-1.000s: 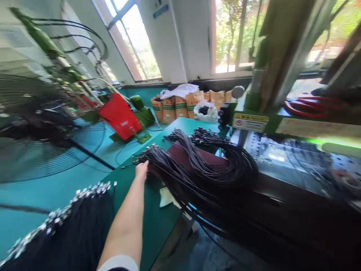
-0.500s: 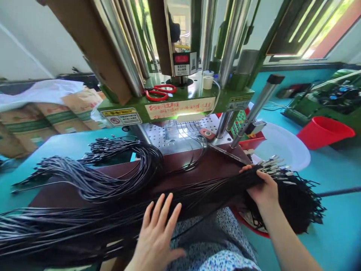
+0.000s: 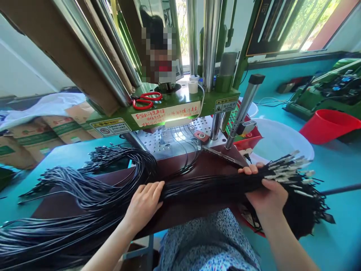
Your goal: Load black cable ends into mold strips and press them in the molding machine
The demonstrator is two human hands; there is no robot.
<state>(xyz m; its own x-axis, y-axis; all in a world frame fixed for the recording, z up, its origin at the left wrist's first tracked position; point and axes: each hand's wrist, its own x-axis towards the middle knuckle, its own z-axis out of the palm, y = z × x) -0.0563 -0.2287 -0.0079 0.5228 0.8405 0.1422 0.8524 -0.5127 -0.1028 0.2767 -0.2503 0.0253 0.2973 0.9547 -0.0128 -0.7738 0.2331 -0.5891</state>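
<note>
A long bundle of black cables stretches across the brown tabletop. My left hand is closed over the bundle at about its middle, fingers wrapped on top. Near its right end, my right hand grips the same bundle, thumb on the near side and fingers on the far side. Silvery-white cable ends fan out beyond my right hand. To the left of my left hand, loose cable lengths spread toward the table's left side. Another curved bunch of black cables lies behind them.
A green press machine with metal columns stands at the back, red-handled scissors on its ledge. Below is a perforated metal plate. A white round tub and red bucket are at right; cartons at left.
My left hand, spread open above the cables before, has come down and closed around the bundle. My right hand keeps its grip, slightly farther right. The view has shifted a little.
</note>
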